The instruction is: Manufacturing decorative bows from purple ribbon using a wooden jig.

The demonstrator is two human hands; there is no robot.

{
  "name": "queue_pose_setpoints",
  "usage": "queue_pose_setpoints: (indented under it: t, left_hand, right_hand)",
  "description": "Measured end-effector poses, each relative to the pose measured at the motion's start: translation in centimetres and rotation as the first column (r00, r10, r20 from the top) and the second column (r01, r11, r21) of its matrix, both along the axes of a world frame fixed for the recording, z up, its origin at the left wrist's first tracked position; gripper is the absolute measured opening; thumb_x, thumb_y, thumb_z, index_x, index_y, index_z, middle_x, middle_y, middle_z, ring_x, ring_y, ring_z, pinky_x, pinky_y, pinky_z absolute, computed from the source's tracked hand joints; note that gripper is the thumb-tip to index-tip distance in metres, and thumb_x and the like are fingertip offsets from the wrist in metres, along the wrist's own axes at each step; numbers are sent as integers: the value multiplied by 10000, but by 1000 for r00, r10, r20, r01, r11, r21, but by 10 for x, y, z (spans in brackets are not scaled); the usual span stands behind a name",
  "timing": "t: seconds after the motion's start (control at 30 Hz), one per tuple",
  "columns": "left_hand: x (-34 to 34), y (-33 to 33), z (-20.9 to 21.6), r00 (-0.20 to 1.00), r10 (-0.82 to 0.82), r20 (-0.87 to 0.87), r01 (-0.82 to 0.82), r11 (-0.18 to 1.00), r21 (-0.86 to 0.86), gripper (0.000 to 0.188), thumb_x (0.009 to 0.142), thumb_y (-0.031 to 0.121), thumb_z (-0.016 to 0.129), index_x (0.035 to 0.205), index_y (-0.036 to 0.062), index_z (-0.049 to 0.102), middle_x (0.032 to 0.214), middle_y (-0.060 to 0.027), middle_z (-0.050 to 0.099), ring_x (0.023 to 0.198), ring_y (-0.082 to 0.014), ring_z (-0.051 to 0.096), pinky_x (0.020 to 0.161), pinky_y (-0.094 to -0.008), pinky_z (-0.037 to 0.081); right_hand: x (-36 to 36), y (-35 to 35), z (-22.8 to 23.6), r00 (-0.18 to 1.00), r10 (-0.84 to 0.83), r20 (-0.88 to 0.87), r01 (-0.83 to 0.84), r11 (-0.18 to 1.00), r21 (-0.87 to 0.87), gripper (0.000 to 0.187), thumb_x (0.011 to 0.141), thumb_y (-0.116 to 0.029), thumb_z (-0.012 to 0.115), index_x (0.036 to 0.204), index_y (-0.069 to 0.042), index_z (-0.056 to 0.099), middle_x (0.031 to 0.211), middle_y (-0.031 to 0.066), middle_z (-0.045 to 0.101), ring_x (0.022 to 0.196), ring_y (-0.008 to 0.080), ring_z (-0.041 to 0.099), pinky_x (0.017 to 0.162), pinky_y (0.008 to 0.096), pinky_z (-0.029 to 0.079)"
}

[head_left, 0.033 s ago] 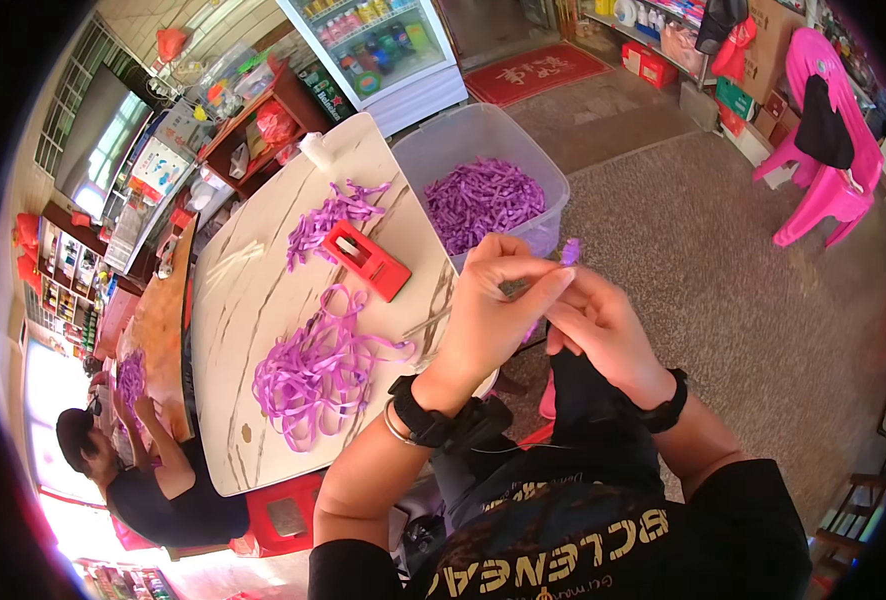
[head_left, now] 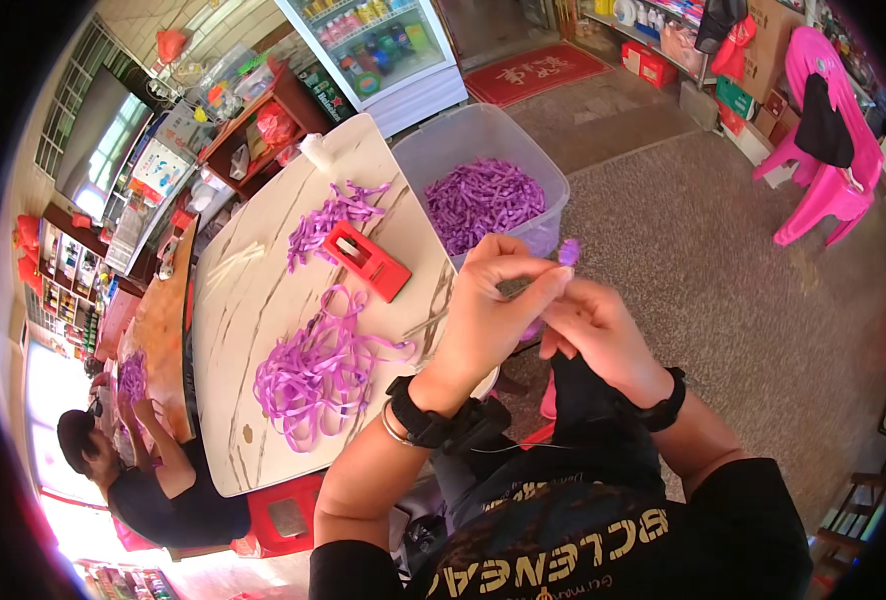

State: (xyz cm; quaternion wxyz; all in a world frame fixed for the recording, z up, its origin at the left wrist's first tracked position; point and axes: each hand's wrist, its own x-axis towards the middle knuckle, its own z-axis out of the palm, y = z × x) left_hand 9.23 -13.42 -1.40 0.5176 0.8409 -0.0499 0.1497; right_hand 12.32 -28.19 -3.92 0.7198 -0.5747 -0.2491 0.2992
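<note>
Fingertips of the left hand [head_left: 493,300] pinch a small folded piece of purple ribbon [head_left: 569,252], with a thin stick [head_left: 511,290] running under the thumb. The right hand [head_left: 593,325] meets it just beneath, fingers curled closed against the same piece; whether they grip it cannot be told. Both hands hover past the near edge of the white marble-patterned table [head_left: 253,300]. On that table lie a loose tangle of purple ribbon strips [head_left: 318,375], a red flat tool [head_left: 366,260] and a smaller ribbon heap [head_left: 328,220]. Beside the table's far corner stands a clear plastic tub of purple ribbon pieces [head_left: 483,195].
</note>
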Motion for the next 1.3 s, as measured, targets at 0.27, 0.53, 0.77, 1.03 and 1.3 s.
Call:
queue_pose_setpoints:
  t: [0.27, 0.53, 0.77, 1.03, 1.3]
  left_hand:
    - [-6, 12, 6, 973, -153, -174, 66, 903, -424, 115, 836, 84, 548, 803, -12, 603, 853, -43, 540, 839, -107, 520, 757, -231, 399]
    - [-9, 17, 4, 957, -218, -192, 75, 824, -562, 154, 875, 122, 486, 832, 15, 589, 847, -68, 593, 852, -159, 558, 802, -266, 421]
    - [-26, 46, 23, 970, -214, -117, 21, 548, -836, 153, 907, 158, 427, 889, 35, 515, 891, -135, 616, 758, -189, 615, 729, -308, 498]
    - [-59, 72, 31, 984, -101, -145, -63, 565, -823, 174, 902, 158, 421, 788, 48, 493, 793, -144, 598, 499, -109, 444, 584, -269, 446]
    - [-80, 82, 15, 953, -146, -267, -139, 572, -809, 117, 854, 84, 426, 751, 48, 468, 769, -148, 586, 453, -80, 377, 554, -245, 408]
  right_hand:
    - [-17, -3, -12, 979, 171, -108, -145, 966, 215, 253, 880, -91, 460, 1120, -10, 467, 1002, 63, 572, 767, 94, 583, 611, 211, 467]
    - [-23, -5, -16, 957, 287, -36, -288, 957, -21, 188, 884, -79, 440, 995, 21, 554, 892, 79, 611, 766, 127, 592, 659, 240, 471]
    - [-17, -26, -66, 896, 267, 355, -148, 933, -329, 166, 845, -130, 527, 879, 10, 610, 748, 95, 621, 677, 149, 596, 621, 250, 466]
    - [11, -49, -90, 680, 75, 730, 233, 922, -311, 132, 801, -138, 545, 853, -27, 594, 782, 140, 599, 727, 307, 584, 643, 347, 473]
    - [29, -53, -79, 578, -21, 816, 398, 880, -259, 109, 770, -75, 580, 862, -21, 603, 828, 130, 618, 756, 275, 605, 648, 321, 483]
